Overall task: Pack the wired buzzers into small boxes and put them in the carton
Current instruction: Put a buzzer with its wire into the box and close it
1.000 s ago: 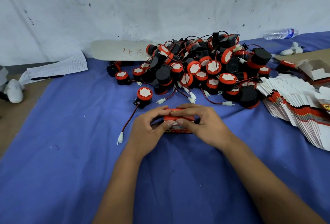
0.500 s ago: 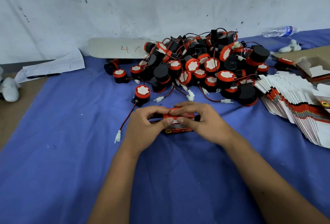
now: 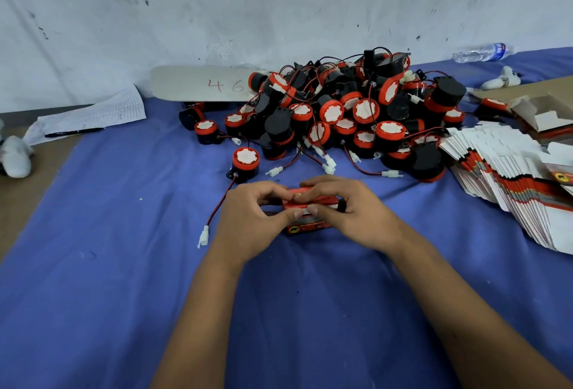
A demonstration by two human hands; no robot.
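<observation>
I saw both sets of fingers curled round the small red printed cardboard box (image 3: 305,213), which sat on the blue cloth-covered table (image 3: 124,264) between the two hands. The left hand (image 3: 248,221) gripped it from nine o'clock, thumb tip on its white flap, fingers bent over the far top edge. The right hand (image 3: 356,218) gripped it from three o'clock, thumb tip meeting the left thumb at the flap, fingers arched over the red lid. I could not tell what the box held.

At eleven o'clock from the box lay a single black-and-red round buzzer (image 3: 245,160), its red-and-black wire running down to a white plug (image 3: 203,236) just left of the left hand. At twelve to one o'clock rose the heap of black-and-red wired buzzers (image 3: 350,112). At three o'clock lay a fanned stack of flat white-and-red box blanks (image 3: 511,177), well apart from the hands.
</observation>
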